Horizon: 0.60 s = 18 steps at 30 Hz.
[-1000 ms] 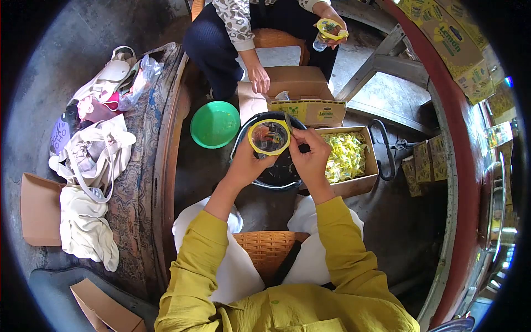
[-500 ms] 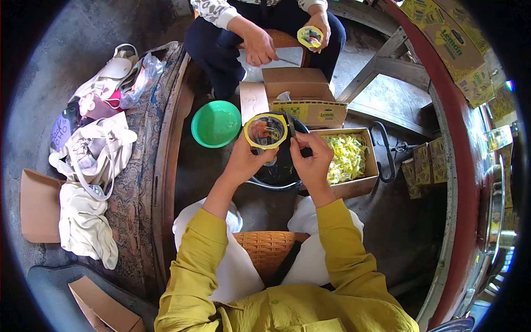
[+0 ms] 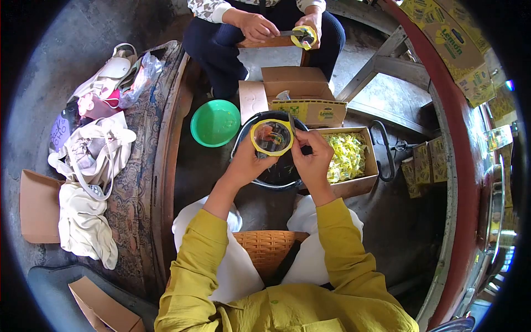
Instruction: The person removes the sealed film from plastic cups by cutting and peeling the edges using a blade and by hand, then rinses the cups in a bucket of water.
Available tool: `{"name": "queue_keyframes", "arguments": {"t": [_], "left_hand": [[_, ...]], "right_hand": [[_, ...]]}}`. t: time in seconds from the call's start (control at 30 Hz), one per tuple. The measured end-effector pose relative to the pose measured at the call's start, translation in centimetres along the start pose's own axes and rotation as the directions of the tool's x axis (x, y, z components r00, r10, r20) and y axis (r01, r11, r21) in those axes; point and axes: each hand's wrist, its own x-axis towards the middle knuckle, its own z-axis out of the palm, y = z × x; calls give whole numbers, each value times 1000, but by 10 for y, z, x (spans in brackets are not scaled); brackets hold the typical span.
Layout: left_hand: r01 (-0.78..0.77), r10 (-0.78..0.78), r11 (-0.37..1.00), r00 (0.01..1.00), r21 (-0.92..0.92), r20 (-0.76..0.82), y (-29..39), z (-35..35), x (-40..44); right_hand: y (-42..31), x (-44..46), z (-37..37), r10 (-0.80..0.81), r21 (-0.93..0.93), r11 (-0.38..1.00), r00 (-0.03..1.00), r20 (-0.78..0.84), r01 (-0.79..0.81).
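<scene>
A clear plastic cup [image 3: 271, 138] with a yellow rim is held over a dark bucket [image 3: 275, 176], its open side facing me. My left hand [image 3: 247, 160] wraps round the cup's lower left side. In my right hand [image 3: 311, 155] a thin dark blade [image 3: 291, 123] is pinched, pointing up along the cup's right rim. Its lower end is hidden by my fingers. Right of the bucket, a cardboard box [image 3: 349, 188] holds many yellow and clear strips [image 3: 347, 157].
A green basin [image 3: 215, 123] stands left of the bucket. Behind it is an open carton [image 3: 301, 112]. Across from me a seated person [image 3: 257, 26] holds a yellow-rimmed cup [image 3: 304, 37] and a blade. Bags [image 3: 94, 149] lie on the left bench; a wooden frame [image 3: 398, 66] stands at right.
My left hand and the cup have shifted slightly right, up against the blade. The other person's blade hand has moved up and now meets their cup.
</scene>
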Motion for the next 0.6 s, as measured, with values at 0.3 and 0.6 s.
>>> {"name": "queue_keyframes", "arguments": {"t": [0.3,0.6], "left_hand": [[37,-27,995,992,-88,122,2,-5,-1],[106,-73,958,989,-267,131,-1,1,-1]], "right_hand": [[1,4,-4,-12,36,999,999,49,10],[-4,5,-4,17,57,998,998,53,-20]]}}
